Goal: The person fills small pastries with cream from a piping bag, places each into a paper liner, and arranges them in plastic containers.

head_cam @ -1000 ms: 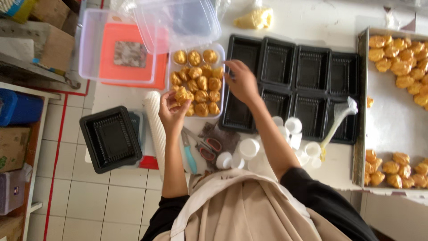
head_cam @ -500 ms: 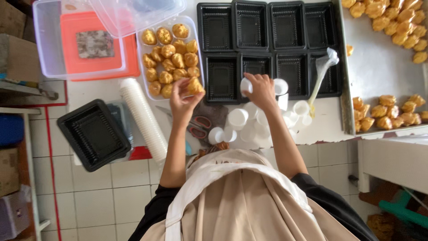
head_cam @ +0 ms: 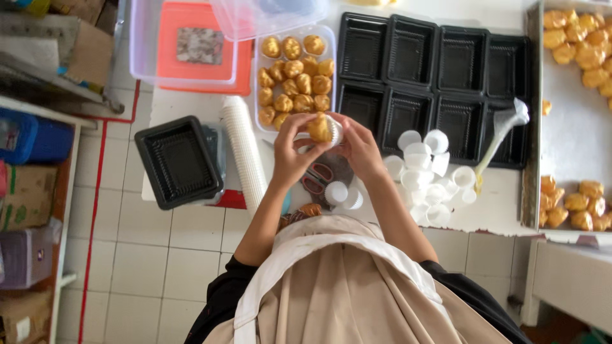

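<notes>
My left hand (head_cam: pixel 293 150) and my right hand (head_cam: pixel 359 148) meet above the table's near edge. Together they hold a golden round pastry (head_cam: pixel 319 128) set into a white paper cup (head_cam: pixel 335 130). The left fingers pinch the pastry; the right fingers grip the cup. Just beyond lies a clear container (head_cam: pixel 260 64) with several more golden pastries. To the right stand several black plastic trays (head_cam: pixel 433 83), all unfilled. Loose white paper cups (head_cam: pixel 424 165) lie scattered right of my right hand.
A stack of white cups (head_cam: pixel 242 153) lies left of my hands, beside a stack of black trays (head_cam: pixel 178 161). A piping bag (head_cam: pixel 500 130) rests near the black trays. A metal tray (head_cam: pixel 567 127) with pastries is far right. Scissors (head_cam: pixel 315 178) lie beneath my hands.
My right hand picked a white cup from the scattered pile and came left. My left hand brought the pastry back from the container; both hands now join on it.
</notes>
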